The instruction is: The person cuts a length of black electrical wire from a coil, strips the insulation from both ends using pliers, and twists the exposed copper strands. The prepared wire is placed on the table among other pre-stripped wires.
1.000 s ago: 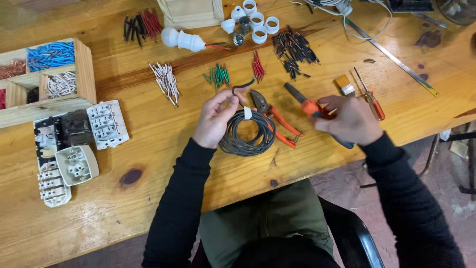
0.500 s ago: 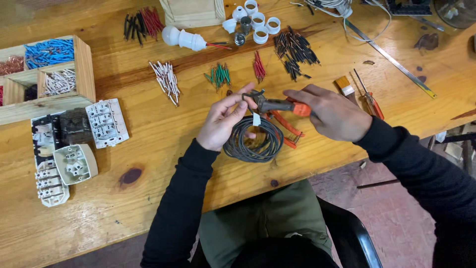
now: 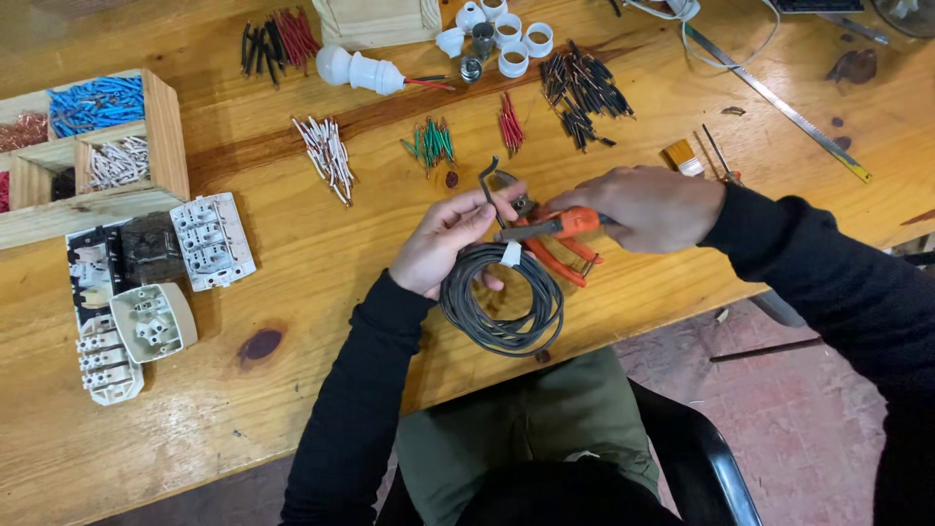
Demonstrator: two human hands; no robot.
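Hands working a black cable with an orange-handled tool, centre of frame.

Left hand [image 3: 443,244] is closed around the loose end of the cable [image 3: 502,302], pinching it upright; the coil lies just below on the wooden bench [image 3: 292,438]. Right hand [image 3: 643,206] is clamped on the pliers [image 3: 545,229], whose tip meets the cable end. Green wire pieces [image 3: 430,143] lie above; white switch plates [image 3: 209,239] at left.

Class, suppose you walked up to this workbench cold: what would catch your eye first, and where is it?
At the centre, the left hand holds up the end of a grey coiled cable while the right hand brings an orange-handled tool to it. Behind, sorted bundles of coloured wire pieces line the wooden bench.
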